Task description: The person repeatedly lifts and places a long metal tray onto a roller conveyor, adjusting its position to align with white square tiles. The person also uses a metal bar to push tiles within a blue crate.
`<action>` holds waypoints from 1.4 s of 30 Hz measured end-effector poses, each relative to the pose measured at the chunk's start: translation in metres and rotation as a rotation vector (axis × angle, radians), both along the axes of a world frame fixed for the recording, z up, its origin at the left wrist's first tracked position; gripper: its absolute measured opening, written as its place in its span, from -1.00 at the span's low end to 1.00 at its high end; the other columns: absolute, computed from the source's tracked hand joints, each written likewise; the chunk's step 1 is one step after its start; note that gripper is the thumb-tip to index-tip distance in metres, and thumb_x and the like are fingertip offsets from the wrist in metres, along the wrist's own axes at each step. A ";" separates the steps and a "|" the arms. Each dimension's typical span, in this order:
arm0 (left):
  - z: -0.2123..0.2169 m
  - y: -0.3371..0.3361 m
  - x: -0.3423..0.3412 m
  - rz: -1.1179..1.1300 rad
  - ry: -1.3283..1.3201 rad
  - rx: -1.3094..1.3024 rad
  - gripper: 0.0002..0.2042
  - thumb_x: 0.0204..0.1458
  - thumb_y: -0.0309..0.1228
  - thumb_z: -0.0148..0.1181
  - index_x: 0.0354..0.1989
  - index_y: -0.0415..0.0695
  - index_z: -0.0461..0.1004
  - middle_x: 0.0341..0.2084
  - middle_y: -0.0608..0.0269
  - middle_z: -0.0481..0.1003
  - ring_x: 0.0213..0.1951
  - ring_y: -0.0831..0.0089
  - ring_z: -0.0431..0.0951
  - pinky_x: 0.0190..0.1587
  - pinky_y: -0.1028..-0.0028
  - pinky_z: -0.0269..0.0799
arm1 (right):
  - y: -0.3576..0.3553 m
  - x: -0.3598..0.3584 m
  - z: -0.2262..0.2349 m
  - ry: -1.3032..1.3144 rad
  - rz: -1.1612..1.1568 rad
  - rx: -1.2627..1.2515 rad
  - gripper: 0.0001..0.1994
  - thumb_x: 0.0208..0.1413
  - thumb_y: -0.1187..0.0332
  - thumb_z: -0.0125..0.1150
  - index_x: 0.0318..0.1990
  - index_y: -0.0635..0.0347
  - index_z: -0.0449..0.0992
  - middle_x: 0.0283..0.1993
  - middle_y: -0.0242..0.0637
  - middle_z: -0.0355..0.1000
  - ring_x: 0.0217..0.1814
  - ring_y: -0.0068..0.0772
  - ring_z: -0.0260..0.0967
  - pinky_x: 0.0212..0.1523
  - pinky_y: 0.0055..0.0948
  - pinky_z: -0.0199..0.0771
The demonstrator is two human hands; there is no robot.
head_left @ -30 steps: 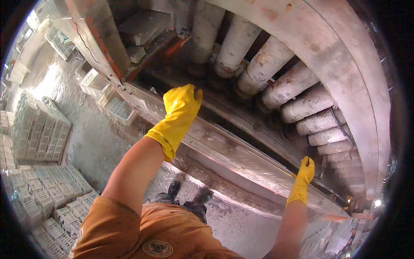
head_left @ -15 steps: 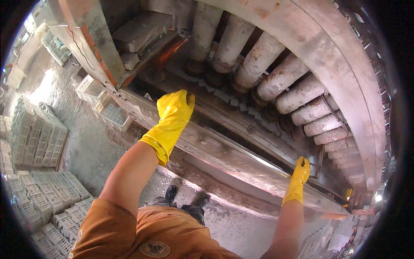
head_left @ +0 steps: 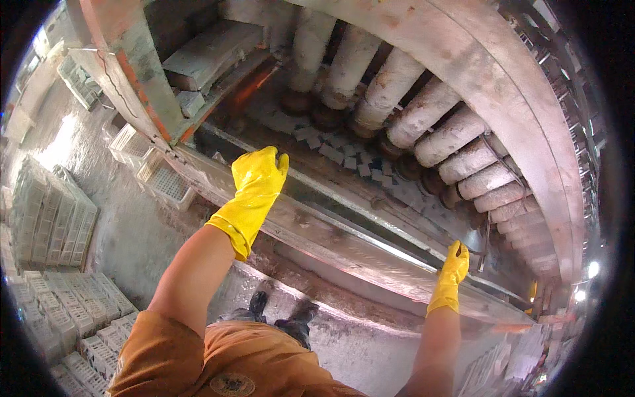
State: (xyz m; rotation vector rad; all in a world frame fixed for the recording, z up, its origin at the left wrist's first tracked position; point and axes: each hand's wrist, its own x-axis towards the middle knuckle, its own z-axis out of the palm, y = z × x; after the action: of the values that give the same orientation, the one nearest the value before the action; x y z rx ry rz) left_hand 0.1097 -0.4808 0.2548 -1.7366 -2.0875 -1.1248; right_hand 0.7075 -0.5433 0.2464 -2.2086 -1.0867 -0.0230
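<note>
Left hand [head_left: 260, 173], right hand [head_left: 455, 263]: both curled closed on long bar [head_left: 370, 216] — probably stiff, heavyish, slippery if wet; best held wide apart.

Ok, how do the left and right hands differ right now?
The left hand is nearer the orange-edged post; the right hand is farther along the long ledge. The left hand looks larger in view, the right hand smaller. Both are curled and wear yellow gloves; what either grips is unclear.
</note>
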 end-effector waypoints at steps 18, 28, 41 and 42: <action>-0.012 0.011 0.023 0.010 0.022 -0.289 -0.62 0.21 0.04 0.26 -0.10 -0.01 0.69 -0.21 0.11 0.72 -0.13 -0.01 0.70 -0.07 0.11 0.58 | 0.003 0.027 -0.028 -0.275 -0.438 0.348 -0.20 0.28 -0.04 0.26 0.47 0.43 0.26 0.50 0.17 0.28 0.56 0.10 0.21 0.57 -0.12 0.13; -0.026 0.015 0.017 -0.001 0.100 -0.236 -0.50 0.22 0.05 0.26 0.16 -0.04 0.60 -0.16 0.04 0.71 -0.14 -0.02 0.71 -0.06 0.10 0.59 | 0.001 0.018 -0.023 -0.265 -0.464 0.277 -0.24 0.26 -0.03 0.26 0.44 0.36 0.33 0.42 0.14 0.39 0.43 0.20 0.34 0.44 -0.05 0.31; 0.020 0.014 0.036 0.134 0.044 -0.794 -0.06 0.16 -0.14 0.19 0.63 -0.22 -0.15 -0.07 -0.14 0.68 -0.02 -0.03 0.71 0.08 0.06 0.55 | -0.005 0.045 -0.036 -0.278 -0.411 0.131 -0.24 0.30 -0.16 0.16 0.44 0.26 0.37 0.37 0.07 0.46 0.35 0.15 0.44 0.35 -0.10 0.40; 0.025 0.013 0.040 0.139 0.051 -0.805 -0.07 0.16 -0.14 0.20 0.62 -0.23 -0.13 -0.07 -0.14 0.68 -0.01 -0.03 0.70 0.08 0.06 0.54 | -0.005 0.049 -0.037 -0.271 -0.406 0.130 -0.24 0.31 -0.18 0.14 0.45 0.26 0.37 0.38 0.06 0.45 0.37 0.14 0.43 0.36 -0.11 0.39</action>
State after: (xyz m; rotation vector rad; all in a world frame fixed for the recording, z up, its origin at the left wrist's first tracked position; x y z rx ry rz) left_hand 0.1500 -0.4683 0.2796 -1.8079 -2.7918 -0.1716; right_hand 0.7563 -0.5487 0.2093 -2.3128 -0.7289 -0.5667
